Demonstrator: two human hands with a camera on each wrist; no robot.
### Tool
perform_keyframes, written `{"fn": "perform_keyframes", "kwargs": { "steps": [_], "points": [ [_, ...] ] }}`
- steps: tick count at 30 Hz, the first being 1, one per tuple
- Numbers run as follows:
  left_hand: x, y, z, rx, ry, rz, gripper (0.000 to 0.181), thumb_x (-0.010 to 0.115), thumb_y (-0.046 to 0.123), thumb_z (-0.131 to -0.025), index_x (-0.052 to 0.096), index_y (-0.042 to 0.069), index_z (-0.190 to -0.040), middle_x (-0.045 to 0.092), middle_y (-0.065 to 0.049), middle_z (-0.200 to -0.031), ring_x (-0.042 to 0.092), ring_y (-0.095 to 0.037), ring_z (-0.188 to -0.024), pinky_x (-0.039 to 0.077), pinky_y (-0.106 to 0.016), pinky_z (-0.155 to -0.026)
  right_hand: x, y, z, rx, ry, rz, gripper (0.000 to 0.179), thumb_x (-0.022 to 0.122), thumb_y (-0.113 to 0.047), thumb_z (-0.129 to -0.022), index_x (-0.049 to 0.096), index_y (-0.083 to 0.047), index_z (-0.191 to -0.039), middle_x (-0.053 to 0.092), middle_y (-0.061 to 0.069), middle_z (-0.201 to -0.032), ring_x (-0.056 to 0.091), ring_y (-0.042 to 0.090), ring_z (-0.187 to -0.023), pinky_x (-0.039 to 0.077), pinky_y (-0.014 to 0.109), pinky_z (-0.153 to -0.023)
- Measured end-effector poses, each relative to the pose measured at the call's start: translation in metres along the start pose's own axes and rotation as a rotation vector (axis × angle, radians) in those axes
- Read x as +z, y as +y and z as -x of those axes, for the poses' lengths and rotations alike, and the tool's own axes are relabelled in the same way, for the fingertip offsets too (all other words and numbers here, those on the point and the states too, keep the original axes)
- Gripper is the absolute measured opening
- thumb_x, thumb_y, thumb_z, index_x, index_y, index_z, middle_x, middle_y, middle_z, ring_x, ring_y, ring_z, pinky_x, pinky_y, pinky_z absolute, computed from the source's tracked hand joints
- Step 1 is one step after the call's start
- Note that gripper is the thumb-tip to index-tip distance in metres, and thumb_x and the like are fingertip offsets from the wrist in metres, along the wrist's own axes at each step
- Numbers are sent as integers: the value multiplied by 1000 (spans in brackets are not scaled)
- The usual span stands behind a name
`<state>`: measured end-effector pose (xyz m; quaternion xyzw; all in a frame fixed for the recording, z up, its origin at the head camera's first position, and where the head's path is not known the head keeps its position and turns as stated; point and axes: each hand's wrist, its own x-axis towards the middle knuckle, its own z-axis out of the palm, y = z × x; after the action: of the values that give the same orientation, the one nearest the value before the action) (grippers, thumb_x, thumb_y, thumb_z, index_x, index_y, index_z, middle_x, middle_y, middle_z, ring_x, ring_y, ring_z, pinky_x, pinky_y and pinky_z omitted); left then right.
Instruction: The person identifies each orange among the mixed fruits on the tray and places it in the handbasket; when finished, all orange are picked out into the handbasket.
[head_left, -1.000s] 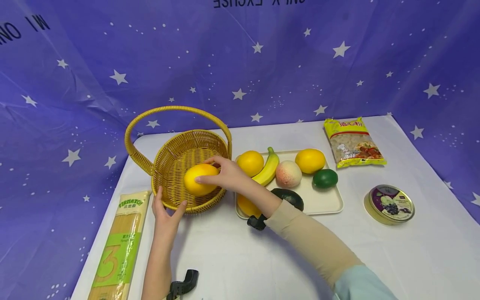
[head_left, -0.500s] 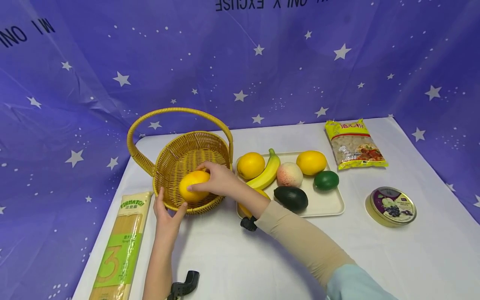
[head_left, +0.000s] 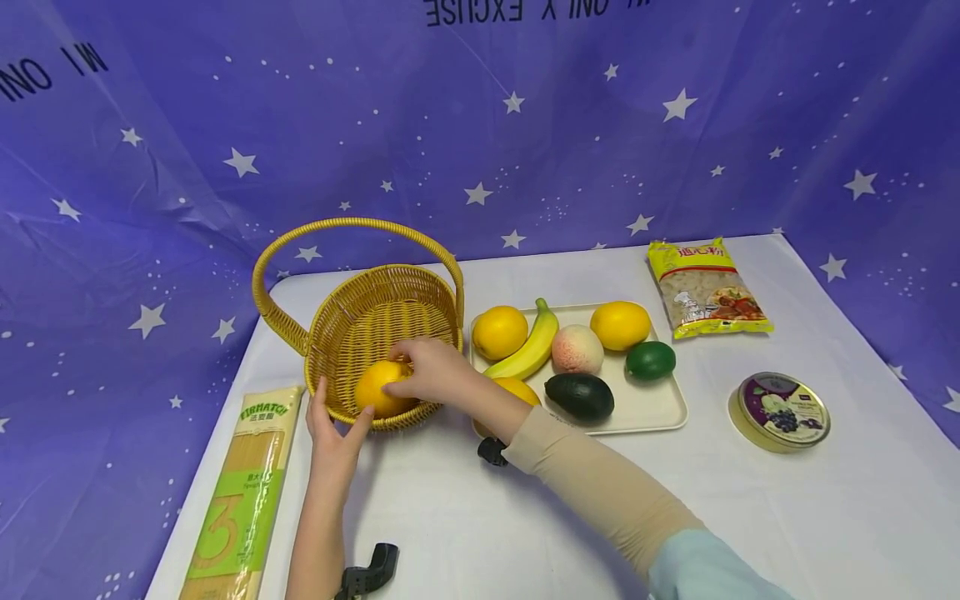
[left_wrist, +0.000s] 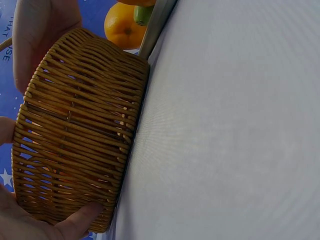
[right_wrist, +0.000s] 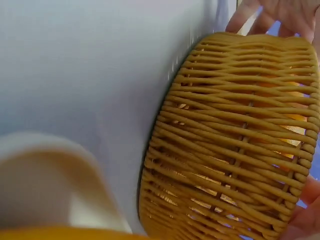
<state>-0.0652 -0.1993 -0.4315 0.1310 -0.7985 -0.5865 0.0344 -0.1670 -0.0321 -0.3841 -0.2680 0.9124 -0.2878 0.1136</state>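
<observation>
Orange fruit (head_left: 377, 390) in basket (head_left: 352, 333) | right hand (head_left: 437, 372) — grip round it | left hand (head_left: 334, 442) — spread round basket

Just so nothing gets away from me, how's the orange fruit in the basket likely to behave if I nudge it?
The orange fruit would probably roll, being nearly round, though the raised wall of the basket should stop it. Its skin looks fairly smooth, so it may slip a little. Weight is hard to tell.

Right fingers (head_left: 407, 347) hold an orange (head_left: 372, 390) inside a wicker basket (head_left: 337, 333).
</observation>
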Motion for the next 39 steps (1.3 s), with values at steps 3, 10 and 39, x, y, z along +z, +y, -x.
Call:
{"fn": "perform_keyframes", "kwargs": {
  "steps": [3, 10, 39],
  "points": [
    [0, 0, 0, 5, 0, -2, 88, 60, 23, -95, -4, 22, -156, -12, -10, -158, -5, -31, -144, 7, -54, -114, 0, -1, 0, 0, -18, 8, 56, 72, -46, -83, 61, -17, -129, 64, -1, -119, 59, 14, -103, 48, 30, -81],
    [-1, -1, -1, -5, -1, -16, 89, 61, 27, -95, -5, 23, -156, -14, -10, -158, -6, -33, -144, 7, -57, -112, -7, 3, 3, -1, 0, -96, 54, 72, -44, -84, 61, -16, -130, 63, 1, -121, 58, 16, -109, 48, 30, -88],
    [0, -3, -3, 5, 9, -6, 90, 62, 22, -95, -4, 23, -156, -13, -10, -158, -4, -34, -145, 6, -53, -114, -101, 72, 70, 112, 208, -448, 53, 75, -42, -83, 59, -24, -131, 61, 4, -124, 59, 21, -97, 49, 35, -85]
  ]
}}
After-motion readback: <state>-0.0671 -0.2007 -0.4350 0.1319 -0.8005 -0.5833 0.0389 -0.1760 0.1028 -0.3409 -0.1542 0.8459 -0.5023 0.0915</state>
